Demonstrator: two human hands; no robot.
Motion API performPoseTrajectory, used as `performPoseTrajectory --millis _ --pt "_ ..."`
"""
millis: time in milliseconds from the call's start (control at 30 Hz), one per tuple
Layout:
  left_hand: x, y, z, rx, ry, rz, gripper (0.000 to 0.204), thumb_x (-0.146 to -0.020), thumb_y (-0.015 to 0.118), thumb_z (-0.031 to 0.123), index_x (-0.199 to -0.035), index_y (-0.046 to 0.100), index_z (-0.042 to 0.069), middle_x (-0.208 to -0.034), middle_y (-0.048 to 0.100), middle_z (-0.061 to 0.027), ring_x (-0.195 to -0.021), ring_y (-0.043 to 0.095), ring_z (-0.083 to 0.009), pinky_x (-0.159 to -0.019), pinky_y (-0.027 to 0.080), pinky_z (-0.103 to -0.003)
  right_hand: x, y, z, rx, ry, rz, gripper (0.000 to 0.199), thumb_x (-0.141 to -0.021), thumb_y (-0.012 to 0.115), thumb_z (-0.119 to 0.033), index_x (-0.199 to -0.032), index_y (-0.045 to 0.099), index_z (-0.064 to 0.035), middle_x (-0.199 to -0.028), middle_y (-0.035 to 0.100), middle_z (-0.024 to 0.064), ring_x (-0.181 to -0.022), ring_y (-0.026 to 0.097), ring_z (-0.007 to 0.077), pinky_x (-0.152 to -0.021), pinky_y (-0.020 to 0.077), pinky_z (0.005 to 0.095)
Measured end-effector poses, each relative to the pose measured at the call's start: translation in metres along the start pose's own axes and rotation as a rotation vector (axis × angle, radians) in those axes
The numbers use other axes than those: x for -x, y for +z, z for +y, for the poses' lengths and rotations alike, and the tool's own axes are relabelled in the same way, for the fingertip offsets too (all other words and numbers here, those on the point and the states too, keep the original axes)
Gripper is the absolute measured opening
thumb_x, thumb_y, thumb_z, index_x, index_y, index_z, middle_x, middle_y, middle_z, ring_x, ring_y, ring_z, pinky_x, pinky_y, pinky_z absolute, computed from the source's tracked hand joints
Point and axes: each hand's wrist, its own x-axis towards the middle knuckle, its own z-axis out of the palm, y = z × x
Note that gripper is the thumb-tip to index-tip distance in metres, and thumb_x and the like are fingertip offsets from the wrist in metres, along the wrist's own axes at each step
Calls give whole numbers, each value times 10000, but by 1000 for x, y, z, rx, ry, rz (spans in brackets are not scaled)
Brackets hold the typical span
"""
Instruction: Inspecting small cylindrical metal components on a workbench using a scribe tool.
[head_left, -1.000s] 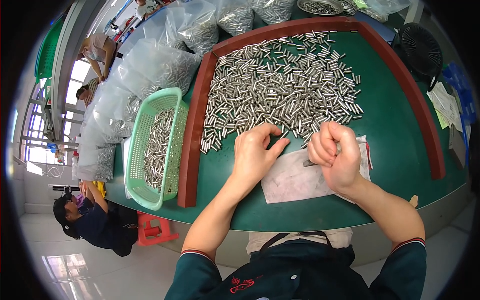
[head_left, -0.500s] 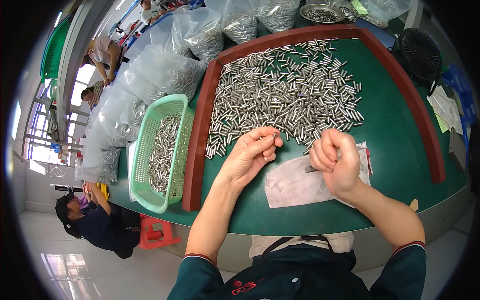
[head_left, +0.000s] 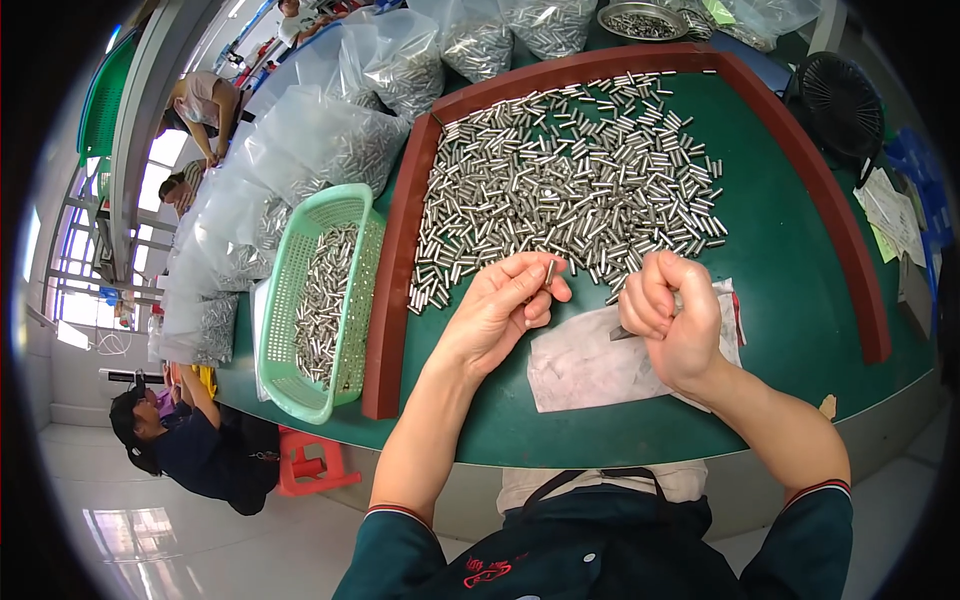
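Observation:
Between thumb and fingers, my left hand (head_left: pixel 505 305) pinches one small metal pin (head_left: pixel 550 272), held tilted just in front of the heap. My right hand (head_left: pixel 672 320) is closed in a fist around a dark, flat-ended tool (head_left: pixel 622 334); only its short tip shows, so its kind is hidden. Beneath that fist lies a smudged pale cloth (head_left: pixel 585 365) on the green tabletop (head_left: pixel 790 300). A broad heap of shiny cylindrical metal pins (head_left: pixel 570 180) spreads beyond both hands.
A dark red raised border (head_left: pixel 395 280) frames the heap. Left of it stands a green perforated basket (head_left: pixel 282 340) partly filled with pins. Clear bags of pins (head_left: pixel 345 150) line the far left, a black fan (head_left: pixel 840 105) the far right. Another person (head_left: pixel 190 430) sits at left.
The pin in my left hand now stands more upright and shows more of its length, as the fingers have shifted slightly. My right fist stays nearly in place.

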Motion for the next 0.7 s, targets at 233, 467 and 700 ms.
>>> performPoseTrajectory --millis 233,467,700 --pt "16 24 -10 -930 162 -6 86 -777 575 92 -771 558 8 -523 449 13 -450 358 -60 -419 295 -224 -1 -2 1 35 -13 -16 367 -855 305 -183 -501 268 -93 -420 265 -4 -390 199 77 -394 182 237" --pt "19 36 -13 -1436 251 18 149 -712 621 126 -766 528 24 -504 509 -125 -485 543 -272 -444 381 -373 3 2 2 70 -65 -63 381 -869 287 -228 -507 271 -113 -408 254 -20 -386 185 81 -401 181 242" --pt "16 32 -22 -1379 290 44 129 -734 628 66 -708 520 -2 -481 447 -68 -405 408 -132 -409 338 -262 4 -1 7 49 -67 -95 395 -878 287 -245 -507 272 -110 -412 257 -20 -383 177 79 -393 172 244"
